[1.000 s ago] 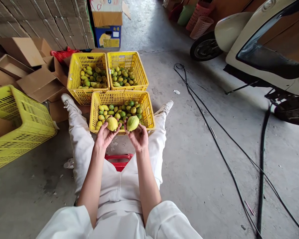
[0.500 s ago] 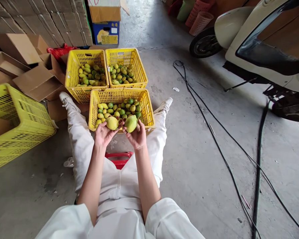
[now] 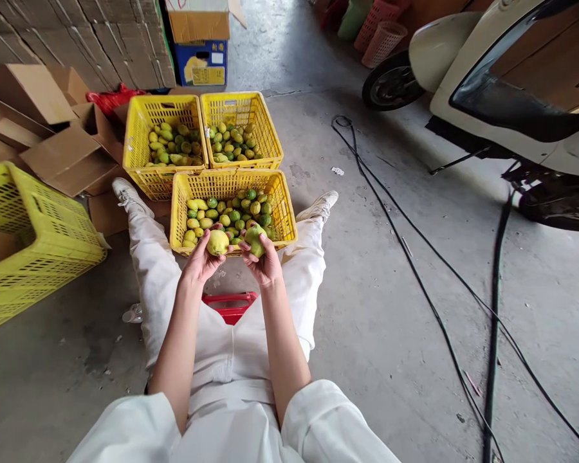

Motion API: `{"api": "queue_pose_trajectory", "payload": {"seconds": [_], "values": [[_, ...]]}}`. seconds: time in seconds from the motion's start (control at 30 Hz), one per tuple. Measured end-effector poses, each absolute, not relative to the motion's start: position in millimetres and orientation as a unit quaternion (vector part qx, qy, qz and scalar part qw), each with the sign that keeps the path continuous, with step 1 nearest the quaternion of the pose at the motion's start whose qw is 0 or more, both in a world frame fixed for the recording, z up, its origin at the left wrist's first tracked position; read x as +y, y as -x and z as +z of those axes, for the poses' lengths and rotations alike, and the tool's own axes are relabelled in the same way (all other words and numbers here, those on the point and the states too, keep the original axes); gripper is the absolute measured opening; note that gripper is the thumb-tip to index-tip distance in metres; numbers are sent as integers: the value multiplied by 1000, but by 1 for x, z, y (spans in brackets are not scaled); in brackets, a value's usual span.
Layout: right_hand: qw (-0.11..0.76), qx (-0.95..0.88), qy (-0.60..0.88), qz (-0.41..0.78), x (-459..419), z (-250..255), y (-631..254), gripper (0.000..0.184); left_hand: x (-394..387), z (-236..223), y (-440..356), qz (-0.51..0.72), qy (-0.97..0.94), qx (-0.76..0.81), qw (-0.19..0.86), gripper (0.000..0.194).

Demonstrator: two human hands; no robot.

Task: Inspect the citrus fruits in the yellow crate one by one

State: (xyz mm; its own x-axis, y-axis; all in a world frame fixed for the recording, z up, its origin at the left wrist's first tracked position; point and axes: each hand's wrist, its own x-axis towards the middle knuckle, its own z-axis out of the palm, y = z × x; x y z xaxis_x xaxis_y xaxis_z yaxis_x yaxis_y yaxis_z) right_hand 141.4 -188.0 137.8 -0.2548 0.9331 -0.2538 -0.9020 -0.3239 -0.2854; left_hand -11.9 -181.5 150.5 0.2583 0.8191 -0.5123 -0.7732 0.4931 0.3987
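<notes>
My left hand (image 3: 203, 258) is closed around a yellow lemon (image 3: 217, 242). A greener lemon (image 3: 255, 240) sits in the closed fingers of my right hand (image 3: 264, 262). Both hands are side by side over the near rim of a yellow plastic crate (image 3: 234, 175) between my legs. Inside that crate lie many loose lemons (image 3: 225, 220), some yellow and some green. The two held lemons are a little apart from each other.
Two more yellow crates (image 3: 162, 103) (image 3: 276, 138) with lemons stand behind the near one. A larger yellow crate (image 3: 43, 257) and flattened cardboard boxes (image 3: 67, 157) are at left. At right are black cables (image 3: 415, 263) on the floor and a parked scooter (image 3: 448, 51).
Both lemons have been turned in my fingers; the right one is now tilted and shows a greener side. My hands stay over the crate's near rim. The view has shifted slightly.
</notes>
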Motion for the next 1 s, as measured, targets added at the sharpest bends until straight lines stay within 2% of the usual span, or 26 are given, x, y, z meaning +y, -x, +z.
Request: {"api": "queue_pose_trajectory", "payload": {"seconds": [0.1,0.2,0.37,0.43,0.63,0.83,1.0], "values": [[569,-32,214,793,-188,140,-140,24,-180,150,7,501,-36,352,790,22],[566,-30,219,794,-189,144,-142,27,-181,153,4,535,-18,329,778,28],[601,-19,209,771,-189,145,-146,22,-182,154,8,558,-42,307,770,39],[611,3,197,767,-188,143,-148,21,-182,152,11,541,-40,299,785,36],[595,-30,210,775,-187,136,-147,37,-181,146,13,535,34,327,778,23],[578,-44,246,777,-185,136,-142,22,-178,140,9,576,-7,357,736,28],[590,-47,255,765,-186,142,-144,28,-177,138,8,600,-36,346,720,31]]}}
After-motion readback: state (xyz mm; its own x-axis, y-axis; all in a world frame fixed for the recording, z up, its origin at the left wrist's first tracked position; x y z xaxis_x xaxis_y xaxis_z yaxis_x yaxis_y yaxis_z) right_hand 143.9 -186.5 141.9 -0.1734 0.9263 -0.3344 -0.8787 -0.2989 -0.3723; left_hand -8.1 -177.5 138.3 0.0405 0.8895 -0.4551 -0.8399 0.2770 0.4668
